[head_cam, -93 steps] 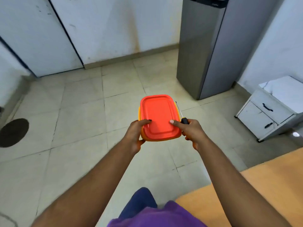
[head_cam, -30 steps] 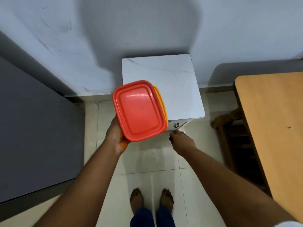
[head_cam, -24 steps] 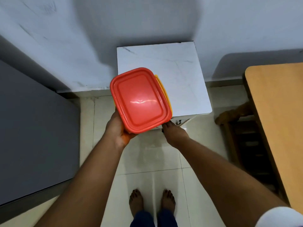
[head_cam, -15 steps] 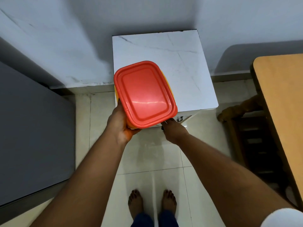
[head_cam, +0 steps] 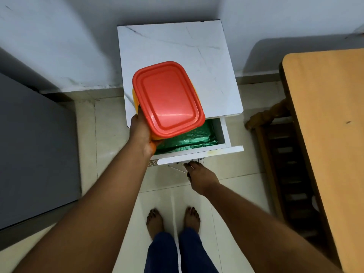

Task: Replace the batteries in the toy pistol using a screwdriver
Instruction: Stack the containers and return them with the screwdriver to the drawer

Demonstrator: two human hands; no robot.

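My left hand (head_cam: 140,133) grips the near left corner of a yellow plastic box with a red lid (head_cam: 168,99) and holds it level above a small white cabinet (head_cam: 177,46). The cabinet's top drawer (head_cam: 216,151) stands pulled out, and green plastic sheeting (head_cam: 189,140) lines its inside. My right hand (head_cam: 202,177) is curled at the drawer's front edge. It holds a screwdriver whose thin metal shaft (head_cam: 177,169) pokes out to the left. No toy pistol or batteries are visible.
A grey fridge side (head_cam: 35,144) fills the left. A wooden table (head_cam: 325,115) runs along the right, with a dark wooden chair (head_cam: 275,134) tucked beside it. My bare feet (head_cam: 173,219) stand on pale floor tiles in front of the cabinet.
I turned from the open floor to the white cabinet. My right hand pulled the top drawer out, exposing the green lining. The box moved over the cabinet's front.
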